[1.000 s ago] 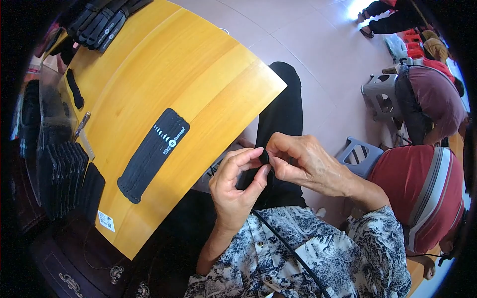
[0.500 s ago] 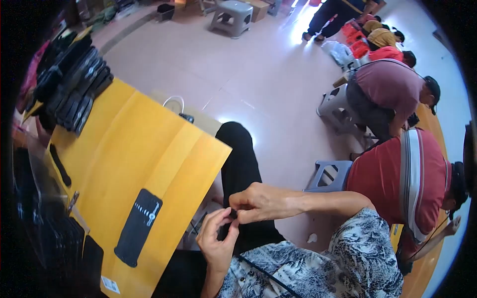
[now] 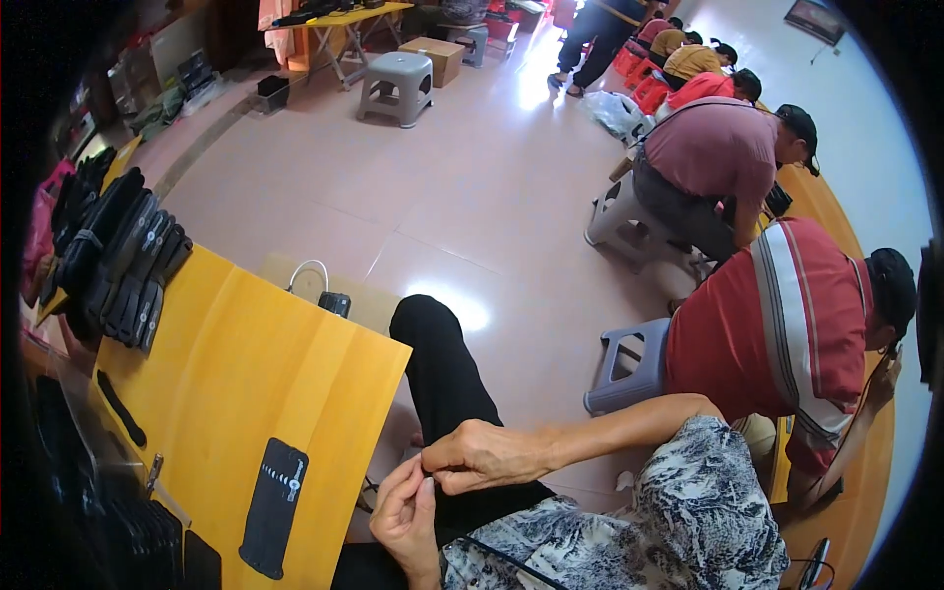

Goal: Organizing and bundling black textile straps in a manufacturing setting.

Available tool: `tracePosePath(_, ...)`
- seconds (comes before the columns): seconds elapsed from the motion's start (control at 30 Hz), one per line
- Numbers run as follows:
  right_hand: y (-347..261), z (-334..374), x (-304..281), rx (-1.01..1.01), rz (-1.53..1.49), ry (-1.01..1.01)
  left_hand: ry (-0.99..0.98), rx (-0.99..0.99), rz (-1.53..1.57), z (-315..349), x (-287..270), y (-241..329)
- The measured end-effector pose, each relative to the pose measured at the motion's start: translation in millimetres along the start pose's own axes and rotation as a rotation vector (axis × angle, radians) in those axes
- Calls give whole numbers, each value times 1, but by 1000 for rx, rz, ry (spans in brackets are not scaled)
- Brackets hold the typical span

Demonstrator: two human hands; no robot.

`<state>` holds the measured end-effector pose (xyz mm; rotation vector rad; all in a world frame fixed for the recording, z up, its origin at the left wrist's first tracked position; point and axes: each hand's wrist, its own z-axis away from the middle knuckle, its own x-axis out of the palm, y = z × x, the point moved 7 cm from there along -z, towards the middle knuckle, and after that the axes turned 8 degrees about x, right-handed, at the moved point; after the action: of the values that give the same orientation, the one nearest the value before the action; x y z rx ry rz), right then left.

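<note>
The mostly hidden dark piece [image 3: 427, 475], pinched between the left hand [image 3: 405, 518] and right hand [image 3: 489, 456], is best steadied with light, even pressure.

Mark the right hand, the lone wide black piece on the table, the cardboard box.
Right hand [image 3: 482, 455]: head view, back of hand.
Wide black piece [image 3: 271, 513]: head view, its middle.
Cardboard box [image 3: 445, 67]: head view, side.

Straps [image 3: 268, 521] on table [image 3: 285, 364], left of left hand [image 3: 405, 521].
</note>
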<state>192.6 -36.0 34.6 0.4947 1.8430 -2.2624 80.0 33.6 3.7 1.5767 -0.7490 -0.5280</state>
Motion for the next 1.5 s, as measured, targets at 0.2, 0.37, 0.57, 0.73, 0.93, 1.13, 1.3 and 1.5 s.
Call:
tracePosePath(0.2,-11,11,7,-129,37,127,-71,-128,-302,8,-7,18)
tracePosePath(0.37,-25,14,5,-166,45,146,-18,-131,-26,9,-12,12)
tracePosePath(0.57,-22,17,13,-188,77,204,4,-254,181,13,-10,-4)
tracePosePath(0.73,-17,12,17,-144,169,213,54,-305,252,21,-12,-16)
tracePosePath(0.93,-15,6,25,-207,166,196,58,-288,257,22,-22,-20)
tracePosePath(1.13,-12,3,28,-197,190,163,56,-268,231,23,-26,-25)
tracePosePath(1.3,-6,4,31,-220,202,177,89,-316,225,22,-17,-25)
tracePosePath(1.5,7,3,38,-201,368,180,108,-308,194,25,-13,-46)
